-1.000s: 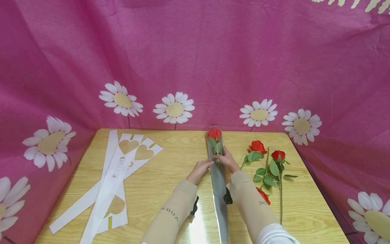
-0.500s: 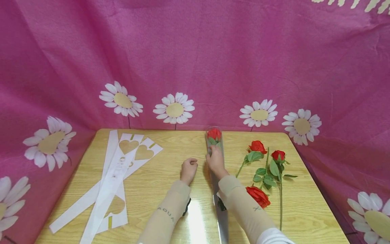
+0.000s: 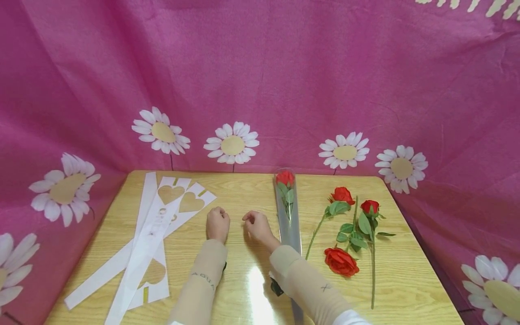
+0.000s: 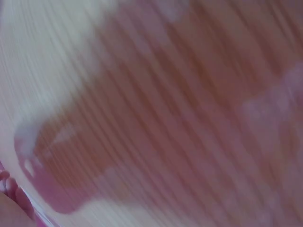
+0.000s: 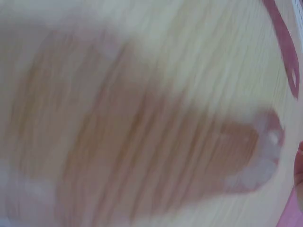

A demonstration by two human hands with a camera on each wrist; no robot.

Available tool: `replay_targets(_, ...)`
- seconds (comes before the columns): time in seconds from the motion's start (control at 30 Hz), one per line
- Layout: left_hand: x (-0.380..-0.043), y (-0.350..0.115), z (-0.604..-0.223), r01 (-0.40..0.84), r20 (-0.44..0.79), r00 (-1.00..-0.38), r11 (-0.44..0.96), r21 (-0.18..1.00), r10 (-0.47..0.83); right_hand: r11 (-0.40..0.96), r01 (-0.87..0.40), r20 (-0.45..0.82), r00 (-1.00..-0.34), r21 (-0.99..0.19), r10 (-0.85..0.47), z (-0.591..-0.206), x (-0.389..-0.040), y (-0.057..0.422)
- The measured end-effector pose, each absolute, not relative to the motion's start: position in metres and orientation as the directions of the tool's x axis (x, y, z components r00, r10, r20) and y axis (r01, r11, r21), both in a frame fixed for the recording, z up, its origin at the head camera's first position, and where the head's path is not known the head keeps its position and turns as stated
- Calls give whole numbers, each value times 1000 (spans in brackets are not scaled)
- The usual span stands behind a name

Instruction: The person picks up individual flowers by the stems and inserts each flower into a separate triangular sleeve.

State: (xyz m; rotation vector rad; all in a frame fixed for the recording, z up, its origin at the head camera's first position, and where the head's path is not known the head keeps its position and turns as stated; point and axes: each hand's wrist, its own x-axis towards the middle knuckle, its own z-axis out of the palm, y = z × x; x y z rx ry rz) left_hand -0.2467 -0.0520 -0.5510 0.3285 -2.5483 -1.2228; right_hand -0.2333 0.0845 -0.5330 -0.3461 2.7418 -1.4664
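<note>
In the head view my left hand [image 3: 218, 224] hovers over the wooden table with loosely curled fingers and nothing in them, just right of the white sleeves. My right hand [image 3: 258, 228], fingers loosely bent and holding nothing, is left of a wrapped rose [image 3: 285, 179]. That red rose lies in a long sleeve [image 3: 289, 234], clear at the top and grey below; the right forearm covers its lower part. Fingertips [image 4: 12, 187] of the left hand show at the lower left of the left wrist view. A right fingertip [image 5: 299, 170] appears at the right wrist view's edge.
Several white sleeves with heart cutouts [image 3: 156, 225] lie fanned and overlapping at the table's left. On the right are loose red roses: one at the back [image 3: 342, 195], one far right [image 3: 369, 207], one nearer [image 3: 341, 262]. A pink daisy-print cloth [image 3: 276, 90] stands behind the table [image 3: 243, 189].
Both hands were at the wrapped rose; the left has let go and moved left, then the right released it and moved left too. The wrapped rose stays on the table.
</note>
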Motion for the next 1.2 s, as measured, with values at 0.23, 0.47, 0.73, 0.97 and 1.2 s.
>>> replay_targets(0.23,-242,-98,-550,-80,315,-847,689,720,-428,411,-81,-41,-959,-908,-279,-531,-217,56)
replay_targets(0.47,-237,-141,-547,-226,290,-802,714,663,-523,318,-72,-80,-895,-945,-440,-530,-206,29)
replay_targets(0.73,-222,-185,-534,-374,128,-844,743,555,-521,234,88,-208,-802,-968,-561,-527,-192,-7)
replay_targets(0.97,-212,-204,-541,-490,54,-800,704,514,-597,158,162,-224,-791,-974,-569,-585,-207,-44)
replay_targets(1.2,-208,-209,-540,-521,-29,-793,652,550,-609,-32,358,-281,-782,-933,-556,-605,-198,-72)
